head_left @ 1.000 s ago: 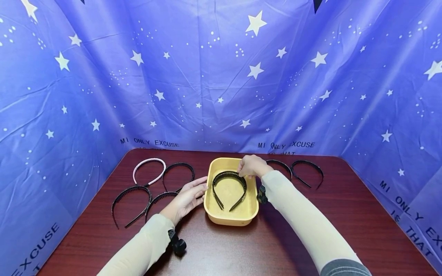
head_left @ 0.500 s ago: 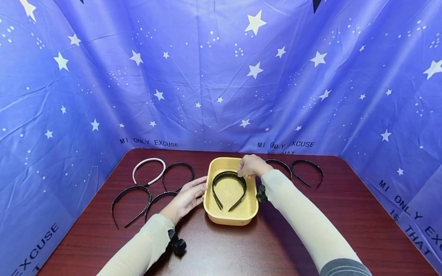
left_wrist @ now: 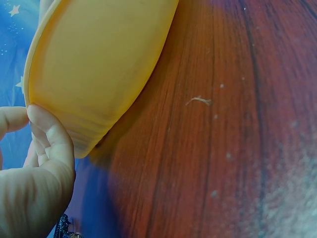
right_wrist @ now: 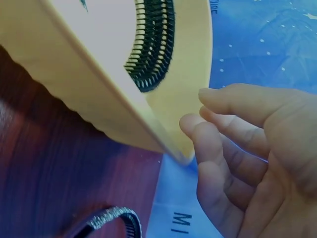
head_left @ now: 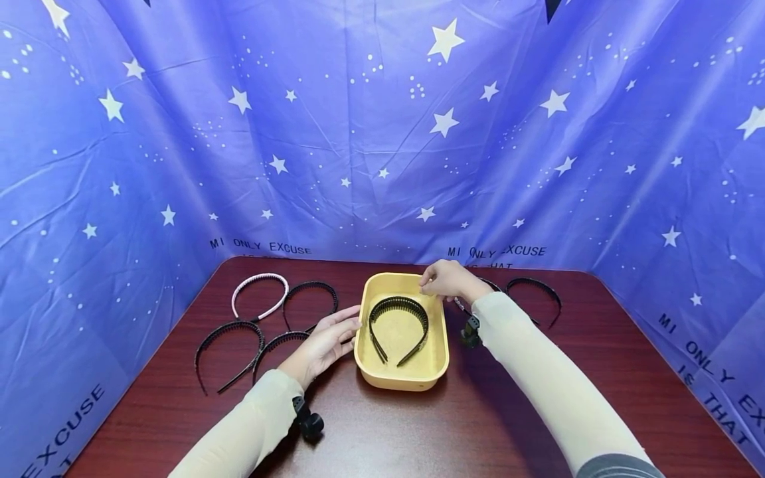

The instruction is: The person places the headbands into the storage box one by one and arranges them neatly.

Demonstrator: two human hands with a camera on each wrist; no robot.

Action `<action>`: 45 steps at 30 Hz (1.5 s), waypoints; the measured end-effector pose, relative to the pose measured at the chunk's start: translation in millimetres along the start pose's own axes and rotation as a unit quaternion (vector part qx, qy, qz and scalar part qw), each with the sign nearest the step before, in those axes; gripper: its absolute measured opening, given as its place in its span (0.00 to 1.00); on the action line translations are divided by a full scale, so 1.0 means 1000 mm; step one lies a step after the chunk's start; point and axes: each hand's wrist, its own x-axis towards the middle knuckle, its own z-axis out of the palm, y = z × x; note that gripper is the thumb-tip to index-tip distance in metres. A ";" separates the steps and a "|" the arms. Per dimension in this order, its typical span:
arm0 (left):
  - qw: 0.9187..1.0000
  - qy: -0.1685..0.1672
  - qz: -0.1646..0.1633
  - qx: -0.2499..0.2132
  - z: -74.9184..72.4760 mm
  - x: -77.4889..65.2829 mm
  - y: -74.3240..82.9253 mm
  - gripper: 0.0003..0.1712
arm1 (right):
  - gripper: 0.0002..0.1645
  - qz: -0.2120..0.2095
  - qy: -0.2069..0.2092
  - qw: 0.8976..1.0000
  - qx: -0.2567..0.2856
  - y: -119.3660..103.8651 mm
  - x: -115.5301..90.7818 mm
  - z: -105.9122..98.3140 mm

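Note:
A yellow plastic tub (head_left: 402,383) stands in the middle of the table. Inside lie black toothed headbands (head_left: 397,303), nested together; in the right wrist view their comb teeth (right_wrist: 157,49) show clearly. My left hand (head_left: 323,345) rests against the tub's left side with extended fingers, the thumb (left_wrist: 47,119) touching the outer wall just below the rim. Over the tub's far right corner is my right hand (head_left: 449,280), fingers loosely bent and nothing between them. In its wrist view the fingertips (right_wrist: 190,124) hover by the rim, apart from the headbands.
Left of the tub lie a pink-and-white headband (head_left: 258,277) and several black headbands (head_left: 227,326). Another black headband (head_left: 534,281) lies at the right, beside a glittery one (right_wrist: 106,214) partly hidden by my right arm. A starry blue cloth (head_left: 382,133) hangs behind the table.
My right hand has let go of the headbands in the tub and moved up and right toward the far corner. My left hand stays at the tub's side.

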 end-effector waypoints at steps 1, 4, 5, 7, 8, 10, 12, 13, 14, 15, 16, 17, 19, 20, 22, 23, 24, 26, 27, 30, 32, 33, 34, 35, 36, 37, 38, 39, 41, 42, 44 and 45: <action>1.000 0.000 0.000 0.000 0.000 0.000 0.000 0.32 | 0.11 -0.001 0.002 1.000 0.005 0.001 -0.001 -0.002; 1.000 0.001 0.000 0.000 0.000 0.000 0.000 0.32 | 0.12 -0.003 0.006 1.000 0.014 0.006 -0.005 -0.009; 1.000 0.001 0.001 0.000 0.000 0.000 0.000 0.32 | 0.12 -0.002 0.008 1.000 0.016 0.008 -0.006 -0.011; 1.000 0.001 0.000 -0.001 0.000 0.001 0.000 0.32 | 0.12 -0.001 0.010 1.000 0.021 0.012 -0.008 -0.016; 1.000 0.001 0.000 -0.001 0.000 0.001 0.000 0.32 | 0.13 -0.001 0.010 1.000 0.021 0.014 -0.009 -0.017; 1.000 0.001 -0.001 0.000 0.000 0.000 0.000 0.32 | 0.13 0.000 0.011 1.000 0.022 0.018 -0.011 -0.021; 1.000 -0.001 -0.002 0.001 0.000 0.000 0.000 0.32 | 0.14 0.004 0.012 1.000 0.025 0.022 -0.013 -0.025; 1.000 -0.002 -0.002 0.001 0.000 0.000 0.001 0.32 | 0.14 0.008 0.013 1.000 0.026 0.024 -0.013 -0.027; 1.000 -0.003 -0.002 0.002 0.000 0.000 0.001 0.32 | 0.14 0.010 0.013 1.000 0.026 0.026 -0.015 -0.029; 1.000 -0.004 -0.002 0.003 0.001 0.000 0.001 0.32 | 0.15 0.011 0.014 0.999 0.027 0.028 -0.015 -0.030; 1.000 -0.005 -0.002 0.002 0.001 0.000 0.001 0.32 | 0.15 0.012 0.014 0.999 0.028 0.030 -0.016 -0.032; 1.000 -0.005 -0.002 0.002 0.001 0.000 0.001 0.32 | 0.15 0.013 0.015 0.999 0.030 0.032 -0.017 -0.034; 1.000 -0.006 -0.002 0.001 0.001 -0.001 0.002 0.32 | 0.15 0.015 0.017 0.999 0.030 0.036 -0.019 -0.036; 1.000 -0.006 -0.001 0.001 0.001 -0.001 0.002 0.32 | 0.16 0.014 0.016 0.999 0.030 0.038 -0.020 -0.038; 1.000 -0.005 -0.002 0.001 0.002 -0.001 0.002 0.32 | 0.16 0.015 0.019 0.999 0.028 0.042 -0.021 -0.041; 1.000 -0.004 -0.002 0.002 0.002 -0.001 0.002 0.32 | 0.16 0.016 0.021 0.999 0.027 0.044 -0.022 -0.042; 1.000 -0.002 -0.002 0.002 0.002 -0.002 0.002 0.32 | 0.16 0.017 0.023 0.999 0.026 0.047 -0.023 -0.044; 1.000 0.000 -0.002 0.003 0.002 -0.002 0.002 0.32 | 0.16 0.018 0.026 0.999 0.029 0.052 -0.024 -0.046; 1.000 0.001 -0.002 0.003 0.002 -0.002 0.002 0.32 | 0.16 0.021 0.029 0.999 0.032 0.056 -0.025 -0.047; 1.000 0.001 -0.003 0.005 0.002 -0.002 0.002 0.32 | 0.16 0.033 0.033 0.998 0.049 0.066 -0.027 -0.050; 1.000 0.000 -0.003 0.005 0.002 -0.002 0.002 0.32 | 0.16 0.041 0.036 0.997 0.062 0.073 -0.028 -0.051; 1.000 0.000 -0.003 0.006 0.002 -0.002 0.002 0.32 | 0.16 0.046 0.038 0.996 0.070 0.077 -0.029 -0.052; 1.000 -0.001 -0.002 0.006 0.002 -0.002 0.002 0.32 | 0.17 0.049 0.039 0.995 0.076 0.080 -0.029 -0.052; 1.000 -0.001 -0.002 0.007 0.002 -0.002 0.002 0.32 | 0.17 0.051 0.042 0.994 0.082 0.084 -0.030 -0.052; 1.000 -0.001 -0.002 0.007 0.002 -0.002 0.002 0.32 | 0.17 0.053 0.044 0.994 0.086 0.088 -0.031 -0.053; 1.000 0.000 -0.002 0.007 0.002 -0.002 0.002 0.32 | 0.17 0.057 0.048 0.993 0.091 0.091 -0.031 -0.053; 1.000 0.000 -0.003 0.007 0.001 -0.002 0.002 0.32 | 0.18 0.060 0.050 0.992 0.095 0.095 -0.032 -0.053; 1.000 0.001 -0.003 0.007 0.001 -0.002 0.001 0.32 | 0.17 0.064 0.055 0.991 0.101 0.098 -0.032 -0.052; 1.000 0.001 -0.003 0.007 0.001 -0.001 0.001 0.32 | 0.18 0.071 0.061 0.990 0.106 0.105 -0.033 -0.052; 1.000 0.002 -0.003 0.007 0.001 -0.001 0.001 0.32 | 0.18 0.073 0.064 0.989 0.107 0.108 -0.033 -0.051; 1.000 0.003 -0.003 0.007 0.002 -0.001 0.001 0.32 | 0.18 0.078 0.069 0.988 0.110 0.113 -0.033 -0.050; 1.000 0.003 -0.003 0.006 0.002 -0.001 0.001 0.32 | 0.18 0.080 0.072 0.988 0.110 0.115 -0.034 -0.050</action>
